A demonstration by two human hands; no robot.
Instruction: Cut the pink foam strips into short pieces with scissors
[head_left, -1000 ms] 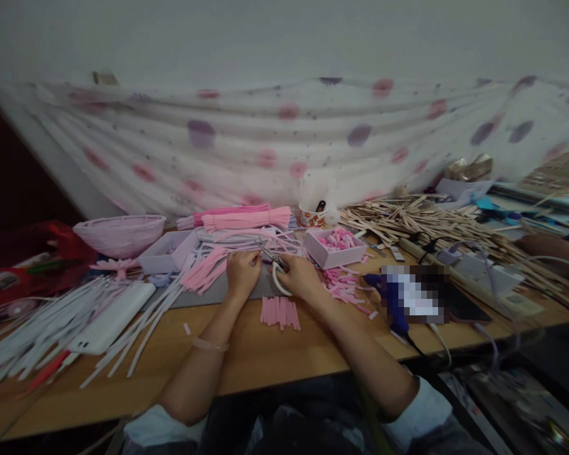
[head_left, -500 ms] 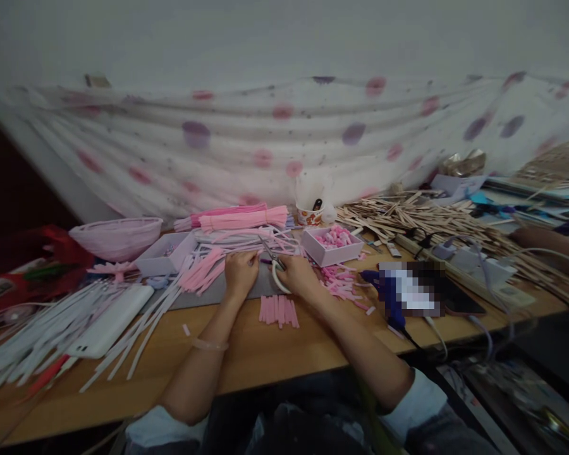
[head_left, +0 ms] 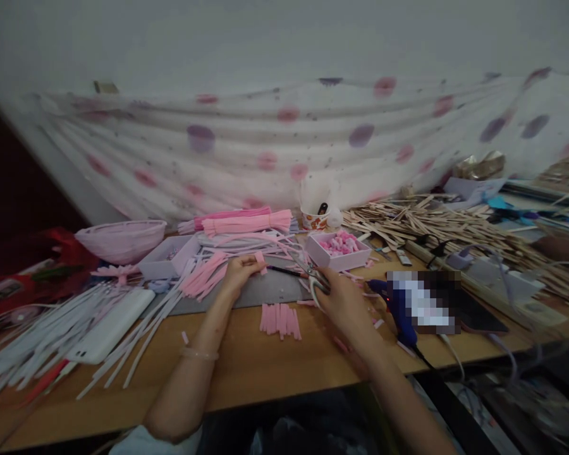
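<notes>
a short pink chenille-like strip is pinched in the left hand; at 4 o'clock from it, the right hand grips scissors, a slim dark stick spanning the gap. the work looks partway: short strips lie lined up at 5 o'clock, small pink pieces heap a pale box at 3, while longer pink strips remain at 8.

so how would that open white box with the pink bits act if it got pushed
The box would probably slide before tipping, as it looks low and wide-based. A hard shove might spill some of the pink bits, since they're heaped at the open top. They look unlikely to add much weight, being small.
</notes>
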